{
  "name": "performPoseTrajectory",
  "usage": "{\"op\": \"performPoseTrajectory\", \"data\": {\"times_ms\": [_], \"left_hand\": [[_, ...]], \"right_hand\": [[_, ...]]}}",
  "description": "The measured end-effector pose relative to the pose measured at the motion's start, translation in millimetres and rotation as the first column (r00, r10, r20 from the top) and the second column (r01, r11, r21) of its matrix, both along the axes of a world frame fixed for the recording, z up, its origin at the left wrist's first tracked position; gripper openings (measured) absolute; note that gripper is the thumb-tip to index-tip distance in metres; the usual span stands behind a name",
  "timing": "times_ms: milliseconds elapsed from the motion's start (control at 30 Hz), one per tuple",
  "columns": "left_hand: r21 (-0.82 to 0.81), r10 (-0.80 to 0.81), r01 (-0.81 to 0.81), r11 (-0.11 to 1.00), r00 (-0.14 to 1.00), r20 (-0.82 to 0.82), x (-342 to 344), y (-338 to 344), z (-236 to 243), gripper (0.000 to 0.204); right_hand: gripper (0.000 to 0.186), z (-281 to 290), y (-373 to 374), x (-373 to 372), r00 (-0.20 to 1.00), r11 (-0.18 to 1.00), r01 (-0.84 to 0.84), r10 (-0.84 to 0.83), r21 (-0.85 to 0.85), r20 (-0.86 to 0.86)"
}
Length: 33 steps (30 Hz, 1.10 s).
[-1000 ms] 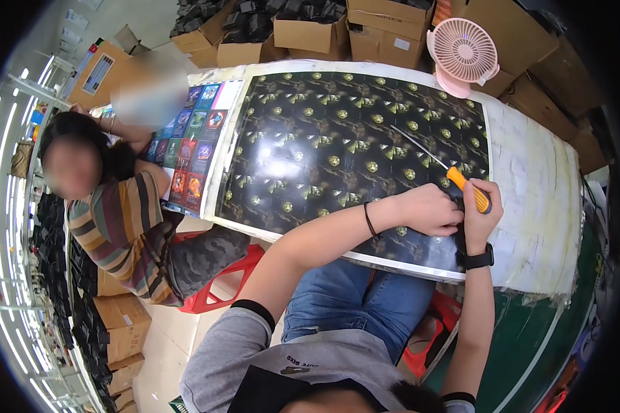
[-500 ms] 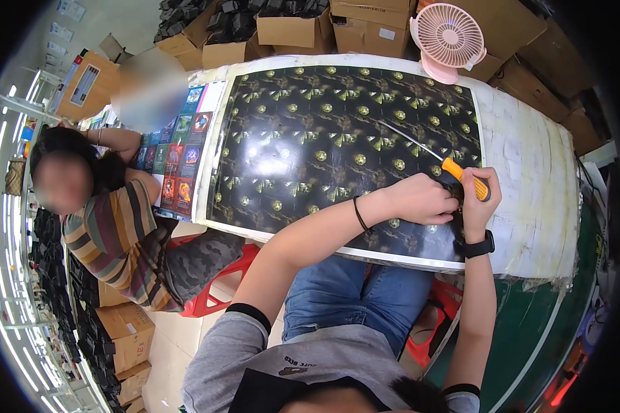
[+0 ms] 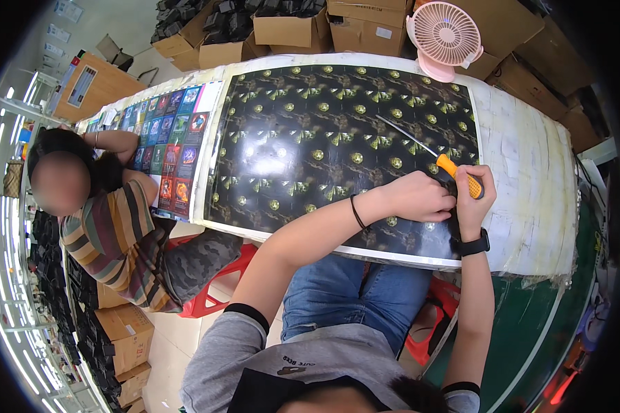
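My right hand (image 3: 472,195) is wrapped round the orange and black handle of a screwdriver (image 3: 448,165). Its long metal shaft slants to the far left over a large dark printed sheet (image 3: 269,148), which bears a repeated pattern of yellow-green shapes. Close beside it, to the left, my left hand (image 3: 420,196) is closed over the sheet with its fingers curled under. Whatever those fingers hold, if anything, is hidden. A black watch (image 3: 477,244) is on my right wrist and a thin black band (image 3: 357,213) on my left.
The sheet lies on a table with a taped whitish cover (image 3: 527,186). A pink fan (image 3: 445,34) stands at the far edge. Left of the sheet are colourful printed card sheets (image 3: 165,148), where a seated person (image 3: 110,227) leans. Cardboard boxes (image 3: 293,33) stand beyond.
The blurred shape beyond the card sheets is gone, and more of those sheets shows. My hands and the screwdriver have hardly moved; the whole view has shifted slightly.
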State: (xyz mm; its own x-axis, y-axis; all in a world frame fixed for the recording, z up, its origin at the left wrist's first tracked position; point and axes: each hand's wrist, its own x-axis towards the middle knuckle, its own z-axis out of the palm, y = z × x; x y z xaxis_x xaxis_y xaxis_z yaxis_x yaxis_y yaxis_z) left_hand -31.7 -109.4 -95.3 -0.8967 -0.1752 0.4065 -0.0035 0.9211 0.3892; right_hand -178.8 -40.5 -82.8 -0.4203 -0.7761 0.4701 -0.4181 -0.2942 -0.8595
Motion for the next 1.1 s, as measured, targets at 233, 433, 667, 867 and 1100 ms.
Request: {"op": "performPoseTrajectory", "data": {"times_ms": [233,433,667,867,1100], "left_hand": [[0.003,0.006,-0.006,1.000,1.000,0.003,1,1,2,0.025],[0.012,0.015,-0.015,1.000,1.000,-0.002,1,2,3,0.025],[0.013,0.012,-0.012,1.000,1.000,-0.016,-1,1,0,0.024],[-0.002,0.016,-0.016,1.000,1.000,0.003,0,1,1,0.025],[-0.002,0.022,-0.022,1.000,1.000,0.000,1,2,1,0.026]], "right_hand": [[0.009,0,2,-4,0.998,0.999,-0.048,0.049,-0.014,0.047],[0.008,-4,-1,-12,0.999,0.999,0.033,-0.033,-0.018,0.012],[0.008,-1,2,-5,0.999,1.000,0.015,-0.014,-0.015,0.051],[0.011,1,5,-5,0.999,0.996,0.046,-0.043,-0.075,0.029],[0.028,-6,-3,-22,0.804,0.977,0.134,-0.008,-0.168,0.594]]}}
